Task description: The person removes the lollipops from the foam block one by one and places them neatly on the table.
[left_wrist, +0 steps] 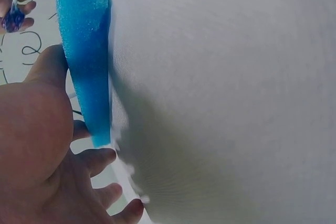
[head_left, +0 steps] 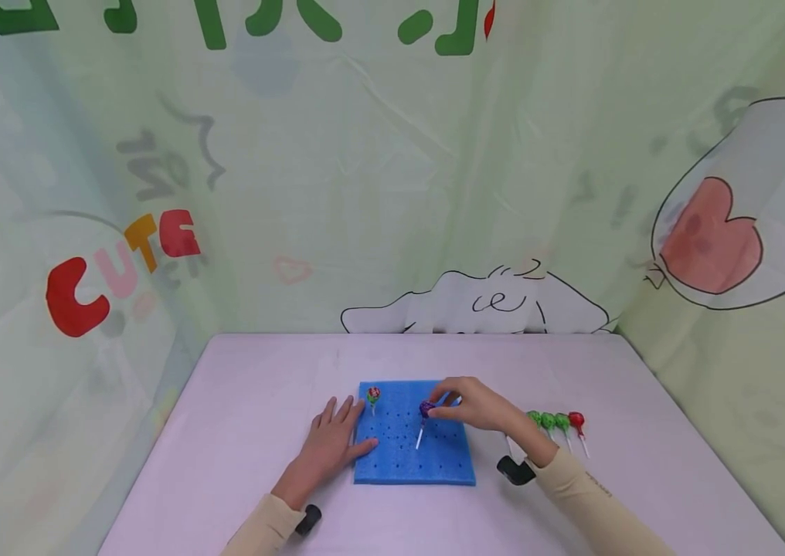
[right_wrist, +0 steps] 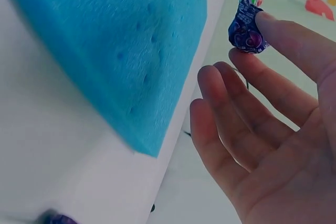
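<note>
My right hand (head_left: 476,403) pinches a purple-wrapped lollipop (head_left: 424,409) by its head between thumb and fingertips. Its white stick points down over a blue foam board (head_left: 392,454) dotted with small holes; whether the tip touches the board I cannot tell. In the right wrist view the lollipop's wrapper (right_wrist: 244,30) is dark purple with a printed pattern. A lollipop with a red and green wrapper (head_left: 374,394) stands upright in the board's far left part. My left hand (head_left: 326,448), fingers spread, rests at the board's left edge, the thumb touching it.
Right of the board, partly behind my right forearm, lie several green lollipops (head_left: 562,422) and a red lollipop (head_left: 576,419) in a row. Another purple-wrapped lollipop (right_wrist: 59,219) shows at the right wrist view's lower edge. A printed curtain (head_left: 392,193) hangs behind the white table (head_left: 281,363).
</note>
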The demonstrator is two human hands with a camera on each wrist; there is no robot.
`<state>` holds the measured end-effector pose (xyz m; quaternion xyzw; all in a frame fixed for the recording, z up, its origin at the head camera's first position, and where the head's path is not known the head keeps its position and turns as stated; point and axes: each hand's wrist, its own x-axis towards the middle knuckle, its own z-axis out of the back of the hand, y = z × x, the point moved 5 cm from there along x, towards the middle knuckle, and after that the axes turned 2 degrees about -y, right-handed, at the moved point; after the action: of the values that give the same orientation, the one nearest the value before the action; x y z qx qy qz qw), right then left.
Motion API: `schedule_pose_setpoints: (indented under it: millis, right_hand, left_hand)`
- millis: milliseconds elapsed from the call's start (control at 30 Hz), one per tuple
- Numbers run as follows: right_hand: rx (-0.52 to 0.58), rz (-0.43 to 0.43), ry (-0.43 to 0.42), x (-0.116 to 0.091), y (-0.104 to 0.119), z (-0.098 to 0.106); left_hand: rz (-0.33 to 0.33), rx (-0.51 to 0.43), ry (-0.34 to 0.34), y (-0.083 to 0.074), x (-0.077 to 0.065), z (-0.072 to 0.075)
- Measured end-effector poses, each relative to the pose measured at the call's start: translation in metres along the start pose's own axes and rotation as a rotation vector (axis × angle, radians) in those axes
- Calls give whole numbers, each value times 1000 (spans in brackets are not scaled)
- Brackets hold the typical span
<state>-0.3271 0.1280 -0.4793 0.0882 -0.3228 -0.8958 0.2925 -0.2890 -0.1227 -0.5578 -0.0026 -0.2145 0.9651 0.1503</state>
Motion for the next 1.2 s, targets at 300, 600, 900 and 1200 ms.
schedule_pose_setpoints:
  millis: [300,600,900,1200]
  right_hand:
    - [1,-45,12,-14,-14,12]
    - [-34,-78,-1,-31,-25,32]
    - [-63,-80,34,-49,-44,43]
    - [-72,-76,100,-56,-45,55]
  left_hand:
    - [3,3,-2,1,0,-1]
    - [24,-21,15,-1,-3,1]
    - [22,-29,25,-3,-4,-1]
    - [14,-12,18,-2,-2,0]
